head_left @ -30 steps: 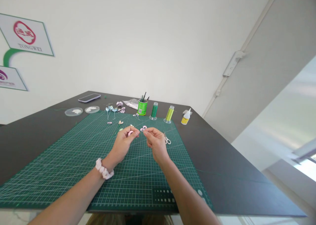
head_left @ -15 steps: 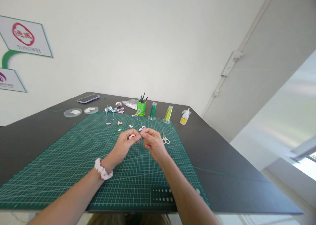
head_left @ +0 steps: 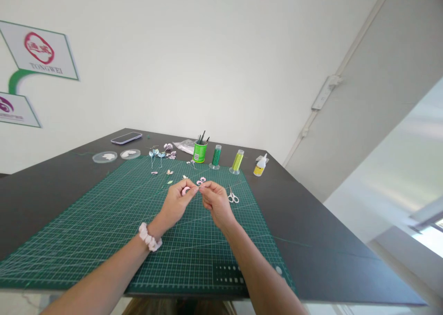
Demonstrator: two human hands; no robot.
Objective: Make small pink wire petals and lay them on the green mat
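Centrally, hands: left hand (head_left: 177, 199) and right hand (head_left: 216, 202) meet at the fingertips above the mat (head_left: 104, 222); each presses thumb to forefinger; whatever sits between the right fingertips is too small to tell
Pink piece (head_left: 186, 191): held in the curl of the left thumb and forefinger, partly hidden; which way it points and how its long axis runs, I cannot tell
Pink rings (head_left: 201, 181): on the mat, just beyond the fingertips
Scissors (head_left: 233, 196): near the right hand; white handles toward the person, blades pointing away
Green tin (head_left: 200, 152): upright behind the mat; thin dark tools (head_left: 202, 136) stand in it; a barcode shows, small print unreadable
Spools (head_left: 216, 156): one dark green, one yellow-green, both upright
Bottle (head_left: 260, 166): nozzle up; yellow label, words too small to read
Clear dishes (head_left: 98, 158): two, far left; white pieces (head_left: 109, 156) in both
Wall sign (head_left: 39, 47): reads "TONGWEI" beneath a red emblem
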